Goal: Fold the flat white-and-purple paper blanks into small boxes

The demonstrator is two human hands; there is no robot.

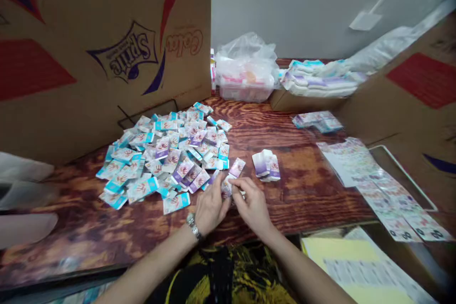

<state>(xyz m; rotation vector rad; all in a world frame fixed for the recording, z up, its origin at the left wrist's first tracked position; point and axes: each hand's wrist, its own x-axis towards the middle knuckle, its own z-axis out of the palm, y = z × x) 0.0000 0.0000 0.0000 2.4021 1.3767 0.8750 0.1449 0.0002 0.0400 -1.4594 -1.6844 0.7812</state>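
Observation:
Near the table's front edge, my left hand (211, 206) and my right hand (252, 204) come together around a small printed box (227, 186), white and purple. Fingers of both hands are closed on it, and they hide much of it. A silver watch is on my left wrist. Just beyond my fingers lies another small purple-and-white box (237, 167). Left of my hands spreads a heap of small boxes (174, 152), some with blue ends, some purple, printed with a hand picture. A few purple-and-white boxes (266, 165) sit together to the right.
A large cardboard carton (107, 57) stands at the left, another (416, 104) at the right. At the back are a plastic tub (245, 91) under clear bags and a low box (302, 101) of packs. Printed sheets (377, 185) and yellow paper (342, 249) lie at the right.

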